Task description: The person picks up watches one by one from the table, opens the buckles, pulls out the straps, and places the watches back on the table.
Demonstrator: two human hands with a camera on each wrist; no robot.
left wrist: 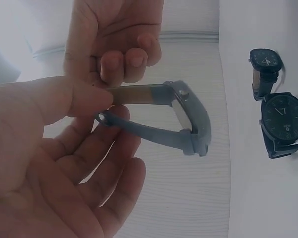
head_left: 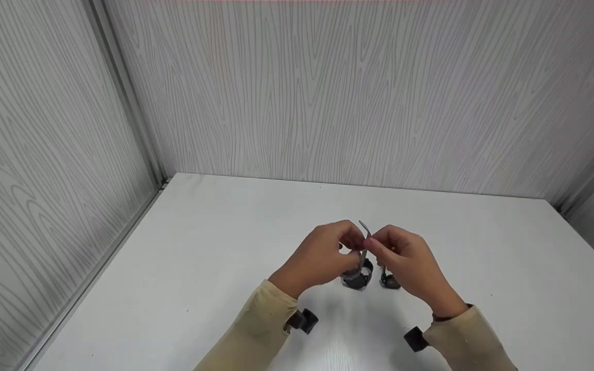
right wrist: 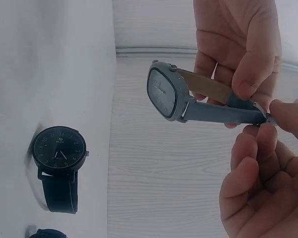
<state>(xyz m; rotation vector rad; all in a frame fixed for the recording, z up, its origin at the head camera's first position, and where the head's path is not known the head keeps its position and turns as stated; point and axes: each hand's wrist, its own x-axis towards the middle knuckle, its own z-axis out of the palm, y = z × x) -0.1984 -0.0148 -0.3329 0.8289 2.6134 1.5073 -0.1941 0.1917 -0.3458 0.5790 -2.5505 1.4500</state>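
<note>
Left hand (head_left: 330, 255), mine, nearest: thumb and fingers pinched on the strap (right wrist: 216, 112) of one grey watch (left wrist: 202, 121). Watch: held above the table (head_left: 225, 247), dial (right wrist: 161, 93) end lowermost and facing mostly down, strap looped upward; long axis near upright. Right hand (head_left: 408, 260), mine: thumb and fingers pinched at the buckle (left wrist: 102, 117) end. Step, as judged: working the buckle; fastening or unfastening, I cannot tell. Next move: likely steady left hold, right fingers guiding the strap. Below, on the table: round black watch (left wrist: 284, 117); squarish black watch (left wrist: 265, 59).

Left hand (head_left: 328, 256), right hand (head_left: 411, 260) — fingertips (head_left: 371, 243) close
</note>
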